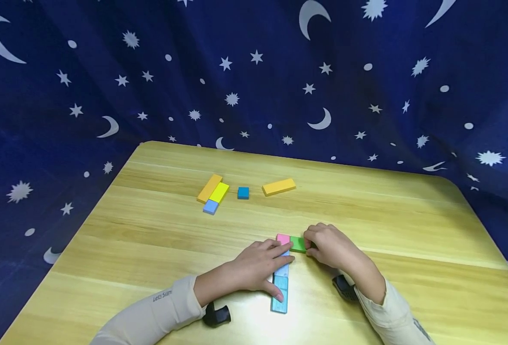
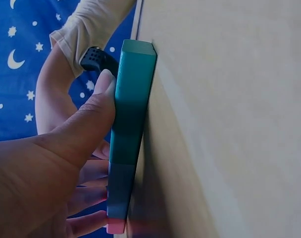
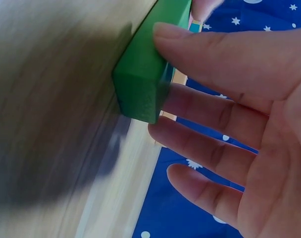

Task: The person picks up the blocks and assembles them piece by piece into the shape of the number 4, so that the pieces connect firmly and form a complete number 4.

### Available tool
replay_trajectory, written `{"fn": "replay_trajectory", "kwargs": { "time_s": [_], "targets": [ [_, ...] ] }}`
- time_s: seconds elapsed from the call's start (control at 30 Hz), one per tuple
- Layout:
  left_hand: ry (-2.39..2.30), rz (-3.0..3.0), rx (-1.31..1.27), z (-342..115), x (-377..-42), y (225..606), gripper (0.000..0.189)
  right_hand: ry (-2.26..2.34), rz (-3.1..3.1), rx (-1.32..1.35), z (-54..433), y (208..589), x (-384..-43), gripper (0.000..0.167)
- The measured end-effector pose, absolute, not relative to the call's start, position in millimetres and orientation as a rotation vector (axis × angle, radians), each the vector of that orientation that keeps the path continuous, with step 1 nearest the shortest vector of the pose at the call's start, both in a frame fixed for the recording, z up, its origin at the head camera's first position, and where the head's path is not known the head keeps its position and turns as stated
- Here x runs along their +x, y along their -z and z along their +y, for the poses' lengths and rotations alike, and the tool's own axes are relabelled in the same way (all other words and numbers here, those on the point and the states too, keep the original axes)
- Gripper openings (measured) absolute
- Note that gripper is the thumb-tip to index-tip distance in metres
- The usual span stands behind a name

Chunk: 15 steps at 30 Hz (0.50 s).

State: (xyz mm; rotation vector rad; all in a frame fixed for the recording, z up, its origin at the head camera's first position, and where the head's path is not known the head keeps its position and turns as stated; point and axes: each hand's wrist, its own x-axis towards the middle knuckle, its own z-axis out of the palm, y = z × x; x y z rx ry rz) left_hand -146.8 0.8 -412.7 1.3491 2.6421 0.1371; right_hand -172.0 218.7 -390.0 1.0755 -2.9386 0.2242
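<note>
Site: curtained-off tabletop corner, reads as a small play or recording set-up; whether home, classroom or studio, cannot tell. Evidence: (a) dark blue cloth point(image 1: 279, 72) with white moons, stars and dots hangs from 9 o'clock through 12 to 3, hiding the room beyond. (b) Pale wood-grain table point(image 1: 150, 268), rounded far corners at 10 and 2 o'clock, surface running down to 6. (c) Toy-like pieces on it: orange block point(image 1: 279, 187) just past 12 o'clock, yellow block point(image 1: 219, 192) at 11, green block point(image 1: 297, 244) off centre at 3. (d) Black wrist device point(image 1: 217, 315) at 7 o'clock, consistent with recording
</note>
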Motion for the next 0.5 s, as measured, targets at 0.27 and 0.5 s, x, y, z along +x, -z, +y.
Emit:
{"fn": "replay_trajectory", "kwargs": {
  "time_s": [0.27,0.5],
  "targets": [
    [-0.13,2.643,1.358,0.9,-147.2,413.3,0.084,-0.265,-2.961,1.054,218.3,391.2,-170.7,0.022],
    [-0.146,2.621,1.324,1.1,-147.7,413.5,0.084,-0.3,-2.955,1.054,217.8,391.3,-171.0,0.021]
  ]
}}
